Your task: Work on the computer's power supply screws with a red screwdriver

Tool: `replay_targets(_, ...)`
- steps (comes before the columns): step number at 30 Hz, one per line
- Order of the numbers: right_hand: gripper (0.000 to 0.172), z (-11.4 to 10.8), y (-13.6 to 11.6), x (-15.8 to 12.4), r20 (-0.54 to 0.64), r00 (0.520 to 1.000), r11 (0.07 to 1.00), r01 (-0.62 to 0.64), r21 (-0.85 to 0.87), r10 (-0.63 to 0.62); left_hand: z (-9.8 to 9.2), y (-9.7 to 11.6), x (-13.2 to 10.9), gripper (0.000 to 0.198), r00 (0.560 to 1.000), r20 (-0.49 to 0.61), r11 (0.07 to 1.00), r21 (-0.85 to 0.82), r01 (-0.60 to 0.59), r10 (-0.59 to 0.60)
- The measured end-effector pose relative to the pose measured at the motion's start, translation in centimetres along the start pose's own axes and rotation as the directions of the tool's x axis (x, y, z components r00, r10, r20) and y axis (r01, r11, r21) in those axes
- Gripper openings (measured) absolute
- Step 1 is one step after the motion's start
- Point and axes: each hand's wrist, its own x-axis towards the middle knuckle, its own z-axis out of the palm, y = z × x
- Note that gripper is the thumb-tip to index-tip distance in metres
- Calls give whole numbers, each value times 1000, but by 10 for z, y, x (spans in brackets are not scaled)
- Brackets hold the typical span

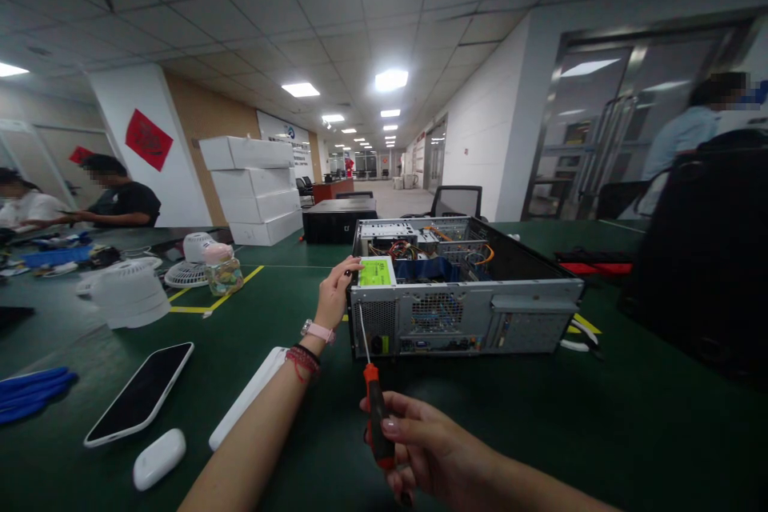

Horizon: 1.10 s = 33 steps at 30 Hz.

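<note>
An opened desktop computer case (528,328) lies flat on the green table, its rear panel facing me. Inside it, wires and blue parts show. My left hand (334,288) rests at the case's rear left corner, fingers on the power supply (377,272) with its bright green label; what the fingers grip, if anything, is unclear. In front of the case, my right hand (420,440) is closed around the red and black handle of a screwdriver (377,416). The screwdriver's shaft points up, its tip by the left part of the rear panel; whether it touches is unclear.
A phone (141,392), a white earbud case (159,458) and a long white object (249,396) lie at left, near blue gloves (33,392). Farther back are white fans (186,274), a jar (223,270) and stacked white boxes (255,192). A black bag (702,256) stands right.
</note>
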Motion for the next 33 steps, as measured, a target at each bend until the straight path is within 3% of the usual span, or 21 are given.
replay_targets(7,43,4,-6,-5,-29,999,998,39,-58,-41,0,-1,0,32,1000,2,1000,-7,-4,4)
replay_targets(15,44,0,-4,-2,27,997,992,79,-101,-77,0,-1,0,32,1000,0,1000,-11,-4,4)
replay_targets(27,50,2,-7,-4,119,992,996,43,-78,-33,0,-2,1,33,1000,-4,1000,-2,-9,9)
replay_targets(33,53,4,-5,-3,99,995,999,-18,29,15,1,-4,1,31,1000,-11,1000,-20,-10,10)
